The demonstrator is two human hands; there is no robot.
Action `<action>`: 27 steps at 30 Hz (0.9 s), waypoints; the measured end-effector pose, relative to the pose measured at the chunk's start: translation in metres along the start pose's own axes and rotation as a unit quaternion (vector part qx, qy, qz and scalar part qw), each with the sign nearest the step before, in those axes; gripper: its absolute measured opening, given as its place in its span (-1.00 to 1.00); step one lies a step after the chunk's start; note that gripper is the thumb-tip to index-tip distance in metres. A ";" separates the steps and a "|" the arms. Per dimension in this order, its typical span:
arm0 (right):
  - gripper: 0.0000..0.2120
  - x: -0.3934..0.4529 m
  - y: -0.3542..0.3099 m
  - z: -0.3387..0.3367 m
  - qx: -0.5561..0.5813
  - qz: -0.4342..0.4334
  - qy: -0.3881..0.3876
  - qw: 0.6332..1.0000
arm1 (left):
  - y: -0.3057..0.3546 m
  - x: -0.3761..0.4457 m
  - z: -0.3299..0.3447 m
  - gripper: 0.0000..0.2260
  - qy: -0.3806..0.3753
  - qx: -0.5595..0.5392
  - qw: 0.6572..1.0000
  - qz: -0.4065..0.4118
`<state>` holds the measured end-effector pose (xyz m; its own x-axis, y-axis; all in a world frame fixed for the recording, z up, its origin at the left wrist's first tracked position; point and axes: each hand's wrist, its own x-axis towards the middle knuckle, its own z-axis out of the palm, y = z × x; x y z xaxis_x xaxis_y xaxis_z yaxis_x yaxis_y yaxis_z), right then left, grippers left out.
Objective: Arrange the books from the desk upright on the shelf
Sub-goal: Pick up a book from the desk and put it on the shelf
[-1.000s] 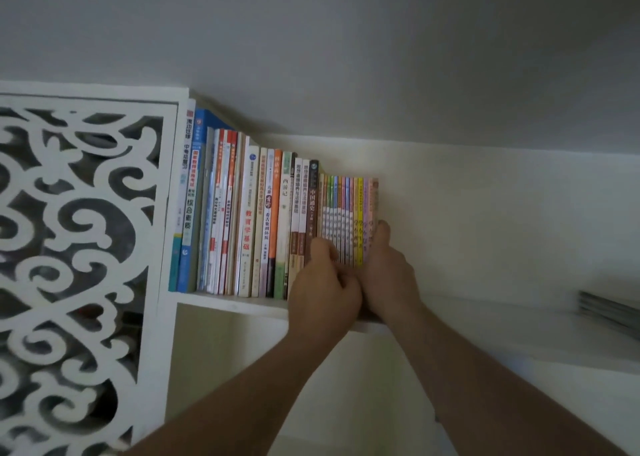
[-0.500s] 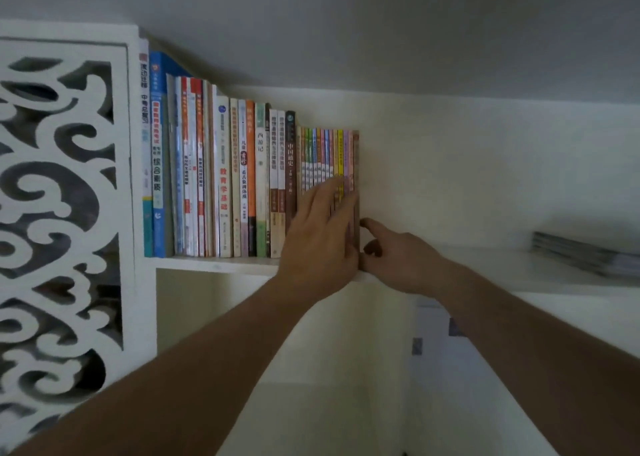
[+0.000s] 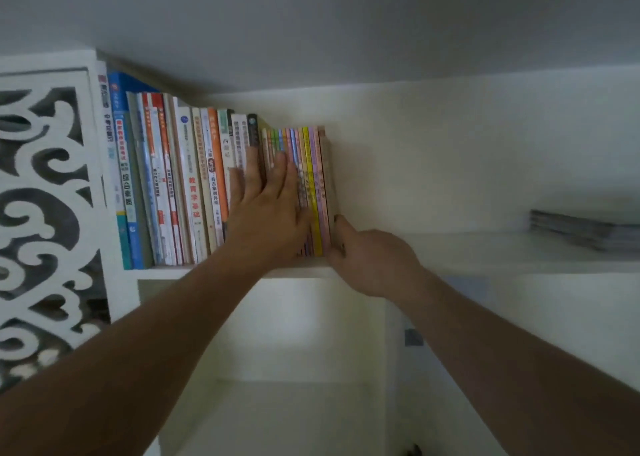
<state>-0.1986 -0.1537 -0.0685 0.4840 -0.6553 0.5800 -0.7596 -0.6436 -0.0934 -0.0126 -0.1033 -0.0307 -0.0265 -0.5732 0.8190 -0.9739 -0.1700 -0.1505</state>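
Note:
A row of upright books [image 3: 194,185] stands on the white shelf [image 3: 467,251], packed from the left side panel rightward. Its right end is a set of thin, colourful spines [image 3: 311,178]. My left hand [image 3: 268,209] lies flat with straight fingers spread against the spines in the middle of the row. My right hand [image 3: 370,260] sits at the shelf's front edge, its thumb touching the bottom of the rightmost book [image 3: 327,178]; its other fingers are hidden behind the hand.
A white carved lattice panel [image 3: 48,213] borders the shelf on the left. A flat stack of dark thin books [image 3: 581,230] lies at the shelf's far right. Bare shelf stretches between the row and that stack. An open compartment [image 3: 294,369] is below.
My left hand opened from a curled hold and now lies flat, higher and further left on the spines. My right hand dropped from the last book's side to its bottom corner.

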 end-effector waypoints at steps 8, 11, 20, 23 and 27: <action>-0.57 -0.175 0.079 0.037 0.014 -0.143 0.079 0.986 | 0.107 -0.183 0.052 -0.61 0.106 -0.391 0.912 0.065; -0.64 -0.311 0.150 0.065 0.011 0.014 -0.055 0.998 | 0.192 -0.267 0.098 -0.79 -0.018 -0.476 0.878 0.040; -0.56 -0.592 0.380 0.095 -0.067 0.451 -0.317 0.832 | 0.449 -0.377 0.196 -0.73 -0.426 -0.500 0.749 0.089; -0.54 -0.622 0.443 0.119 -0.066 0.462 -0.323 0.824 | 0.535 -0.384 0.216 -0.73 -0.484 -0.482 0.722 0.109; -0.40 -0.640 0.508 0.149 -0.097 0.454 -0.336 0.819 | 0.637 -0.395 0.241 -0.60 -0.593 -0.436 0.657 0.165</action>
<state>-0.8298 -0.1199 -0.6076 -0.2388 -0.9409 -0.2400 -0.9623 0.2624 -0.0713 -0.5679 -0.1787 -0.5834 -0.5770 -0.7733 -0.2629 -0.7321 0.3470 0.5862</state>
